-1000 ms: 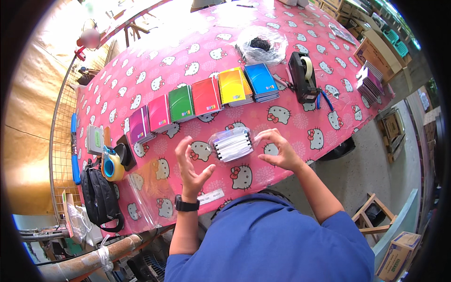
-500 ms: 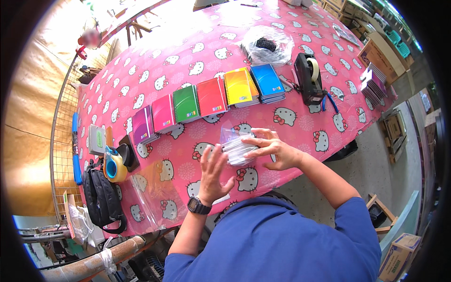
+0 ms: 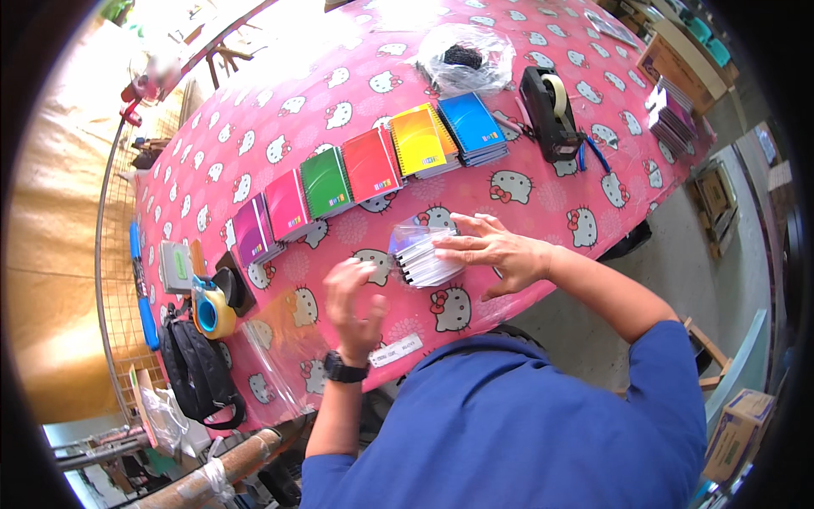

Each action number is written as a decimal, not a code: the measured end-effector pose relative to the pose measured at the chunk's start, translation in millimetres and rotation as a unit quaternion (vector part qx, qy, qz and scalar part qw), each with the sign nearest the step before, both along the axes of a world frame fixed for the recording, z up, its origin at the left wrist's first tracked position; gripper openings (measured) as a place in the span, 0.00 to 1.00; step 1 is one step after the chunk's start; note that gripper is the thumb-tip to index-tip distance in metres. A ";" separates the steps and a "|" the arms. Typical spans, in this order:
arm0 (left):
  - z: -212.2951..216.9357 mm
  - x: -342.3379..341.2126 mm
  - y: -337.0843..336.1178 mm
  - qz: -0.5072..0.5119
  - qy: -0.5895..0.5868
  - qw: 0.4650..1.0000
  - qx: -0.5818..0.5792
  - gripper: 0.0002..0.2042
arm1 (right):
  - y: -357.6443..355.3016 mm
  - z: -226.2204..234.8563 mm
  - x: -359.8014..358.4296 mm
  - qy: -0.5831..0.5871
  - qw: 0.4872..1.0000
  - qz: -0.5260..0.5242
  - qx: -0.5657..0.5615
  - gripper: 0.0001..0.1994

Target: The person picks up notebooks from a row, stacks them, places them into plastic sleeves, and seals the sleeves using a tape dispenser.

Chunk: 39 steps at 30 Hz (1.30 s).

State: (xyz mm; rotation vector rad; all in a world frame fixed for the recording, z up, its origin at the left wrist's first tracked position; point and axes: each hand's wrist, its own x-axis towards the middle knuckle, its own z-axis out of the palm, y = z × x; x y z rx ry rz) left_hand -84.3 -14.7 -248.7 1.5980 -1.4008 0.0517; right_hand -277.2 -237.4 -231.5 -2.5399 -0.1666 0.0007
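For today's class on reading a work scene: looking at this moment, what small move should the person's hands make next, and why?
Probably bring the left hand onto the clear-wrapped stack of notebooks. Only the right hand rests on it, at its right edge, while the left hand hovers open just beside it, so the wrapped stack is steadied from one side only.

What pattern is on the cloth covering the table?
The tablecloth is bright pink with white cartoon cat faces and pale dotted circles, clearest in the head view.

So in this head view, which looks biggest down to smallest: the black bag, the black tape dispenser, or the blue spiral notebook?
1. Black fabric bag, largest.
2. Black desktop tape dispenser and blue spiral notebook look about alike; fisheye bending makes ranking them unsure.
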 end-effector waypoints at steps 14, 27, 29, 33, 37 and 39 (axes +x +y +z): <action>1.1 -13.6 -11.3 -0.136 -0.125 0.946 0.267 0.37 | 3.2 17.1 12.2 0.100 0.992 0.063 -0.036 0.44; -3.9 -24.8 -16.3 -0.060 -0.157 0.952 0.255 0.34 | -53.2 -24.6 12.2 -0.147 0.837 -0.424 0.314 0.11; -5.9 -27.6 -21.1 -0.080 -0.145 0.960 0.227 0.33 | -128.0 -50.9 -30.8 -0.329 0.690 -0.608 0.213 0.08; -13.4 -25.0 -29.5 -0.114 -0.114 0.965 0.207 0.32 | -224.4 -83.7 -85.1 -0.189 0.676 -0.710 0.058 0.16; -11.7 -23.7 -28.7 -0.110 -0.117 0.964 0.211 0.32 | -229.8 -74.3 -58.2 -0.094 0.654 -0.750 0.030 0.19; -10.9 -23.5 -27.1 -0.107 -0.112 0.964 0.215 0.31 | -218.7 -68.5 -54.2 -0.088 0.673 -0.734 -0.009 0.17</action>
